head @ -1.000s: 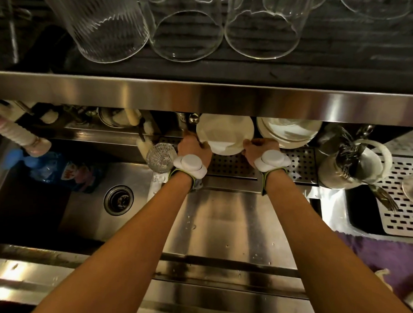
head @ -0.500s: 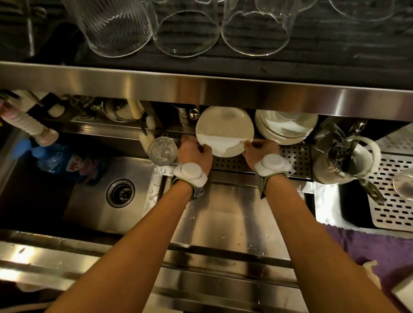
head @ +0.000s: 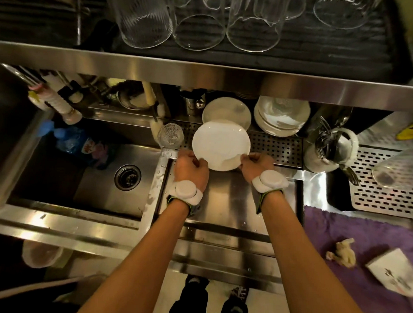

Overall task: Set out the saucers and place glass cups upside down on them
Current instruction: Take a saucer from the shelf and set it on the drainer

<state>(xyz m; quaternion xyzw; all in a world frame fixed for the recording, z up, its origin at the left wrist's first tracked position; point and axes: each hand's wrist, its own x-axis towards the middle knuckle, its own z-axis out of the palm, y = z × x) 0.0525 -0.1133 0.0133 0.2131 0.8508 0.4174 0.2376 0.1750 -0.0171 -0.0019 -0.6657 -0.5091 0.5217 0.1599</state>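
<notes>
Both hands hold one white saucer (head: 221, 144) above the perforated drain grate (head: 278, 147). My left hand (head: 191, 166) grips its left rim and my right hand (head: 256, 164) grips its right rim. Behind it another white saucer (head: 226, 110) lies under the shelf, and a stack of white saucers (head: 281, 118) sits to the right of that. A cut-glass cup (head: 170, 135) stands just left of the held saucer. Several clear glass cups (head: 199, 31) stand mouth-down on the dark mat of the upper shelf.
A steel shelf edge (head: 204, 72) overhangs the saucers. A sink basin (head: 100, 175) with a drain lies to the left, with a blue bottle in it. A cutlery holder (head: 331, 147) stands at right, beside a perforated tray (head: 386, 188) and a purple cloth (head: 362, 246).
Both hands have drawn the saucer out from under the shelf toward me, uncovering another saucer behind it. The camera has tilted down and back.
</notes>
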